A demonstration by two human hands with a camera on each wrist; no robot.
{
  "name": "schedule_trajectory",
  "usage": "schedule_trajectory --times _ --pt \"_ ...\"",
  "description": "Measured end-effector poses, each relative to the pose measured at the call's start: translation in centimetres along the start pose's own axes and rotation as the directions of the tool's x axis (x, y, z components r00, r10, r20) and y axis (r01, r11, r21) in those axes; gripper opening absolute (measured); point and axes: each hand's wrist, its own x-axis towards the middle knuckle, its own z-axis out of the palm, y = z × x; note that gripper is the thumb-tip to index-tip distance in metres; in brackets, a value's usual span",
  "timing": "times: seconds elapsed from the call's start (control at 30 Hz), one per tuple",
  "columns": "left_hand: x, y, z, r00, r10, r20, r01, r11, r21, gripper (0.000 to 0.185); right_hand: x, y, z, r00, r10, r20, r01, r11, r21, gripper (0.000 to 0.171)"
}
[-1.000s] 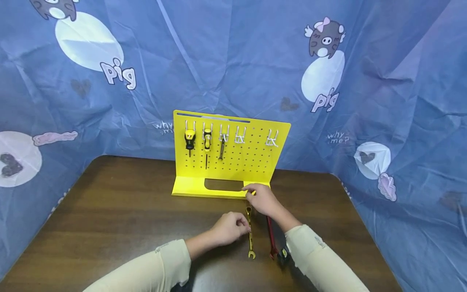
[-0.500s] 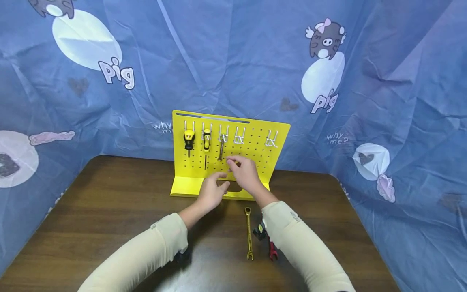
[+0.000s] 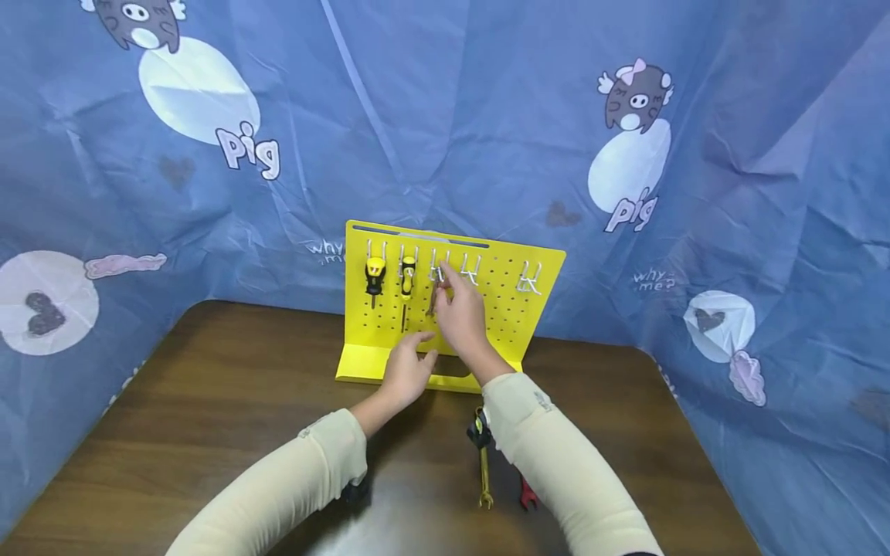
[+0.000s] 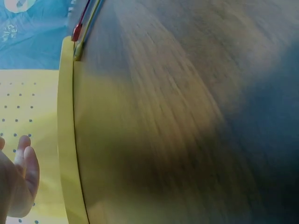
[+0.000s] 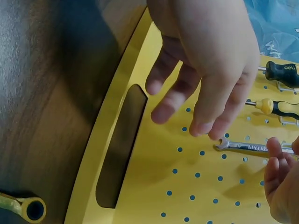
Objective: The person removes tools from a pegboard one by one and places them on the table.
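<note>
The small silver metal wrench (image 5: 252,147) hangs on the third pair of metal hooks from the left, on a bright yellow pegboard (image 3: 365,361) standing by the far edge of a brown wood-grain table (image 3: 243,386). The person's right hand (image 3: 464,313) is right up at that wrench, thumb and fingers around its upper part, but honestly I can't tell if they're pinched tight on it or just touching. Left hand (image 3: 409,367) is lower, in front of the board's bottom part, fingers loosely spread with nothing between them. Toward the board's left edge there's a stubby yellow-and-black screwdriver (image 3: 375,276), and in the right wrist view you can read "deli" on its handle. Next over is a longer, slimmer yellow-and-black screwdriver (image 3: 407,278). The silver wrench has lettering on its shank too, just too fuzzy to make out. Down on the table, in front of the board's front edge toward its right corner, lies a shiny gold combination wrench (image 3: 485,483), with a red wrench (image 3: 528,496) to its right, mostly tucked under the cream right sleeve (image 3: 570,463). Blue fabric backdrop (image 3: 445,139) says "pig" and "why me?" with cartoon pigs.
</note>
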Motion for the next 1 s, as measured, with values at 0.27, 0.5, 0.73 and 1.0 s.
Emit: schedule_trajectory --times 0.27,0.5,0.73,1.0 --pt "-1.2 -0.3 -0.3 1.0 -0.009 -0.027 0.009 1.0 0.017 0.035 -0.5 0.2 0.0 0.999 0.046 0.019 -0.045 0.997 -0.055 0.039" --pt "-1.2 -0.1 -0.9 0.999 0.016 -0.051 -0.014 0.999 0.042 0.036 -0.4 -0.2 -0.3 0.997 0.074 0.003 -0.074 0.997 -0.002 0.034" --pt "-1.3 -0.1 -1.1 0.996 0.024 -0.091 -0.017 0.997 0.075 0.038 -0.5 -0.2 -0.1 0.999 0.049 -0.022 -0.049 0.999 -0.011 0.027" --pt "-0.7 0.4 -1.9 0.993 0.028 -0.114 -0.025 0.999 0.026 0.041 0.1 -0.5 -0.2 0.999 -0.012 -0.049 0.013 0.999 0.033 0.023"
